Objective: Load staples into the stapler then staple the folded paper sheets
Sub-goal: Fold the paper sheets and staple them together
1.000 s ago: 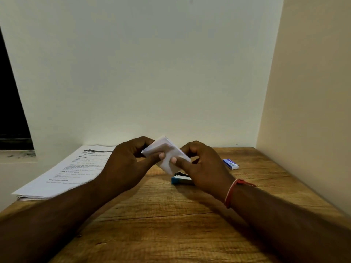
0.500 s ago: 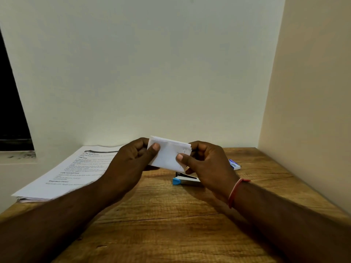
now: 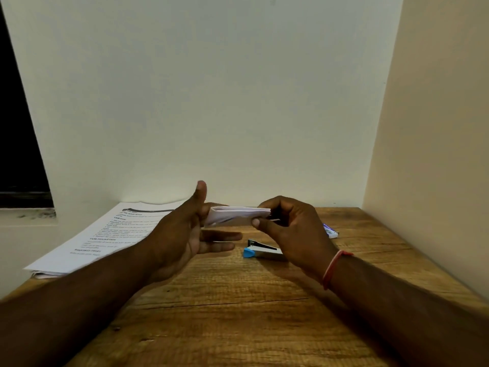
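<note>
right hand [image 3: 291, 229] pinching right end of folded paper [image 3: 235, 217], held level above wooden table [image 3: 238, 313]. left hand [image 3: 182, 234] open, fingers straight, thumb up, at paper's left end; contact unclear. stapler [image 3: 260, 251] flat on table beneath paper. staple box [image 3: 330, 230] just behind right hand. printed sheets [image 3: 105, 234] at left edge.

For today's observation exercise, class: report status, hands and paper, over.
Left hand open. Right hand pinches folded paper. Stapler on table, untouched.
</note>
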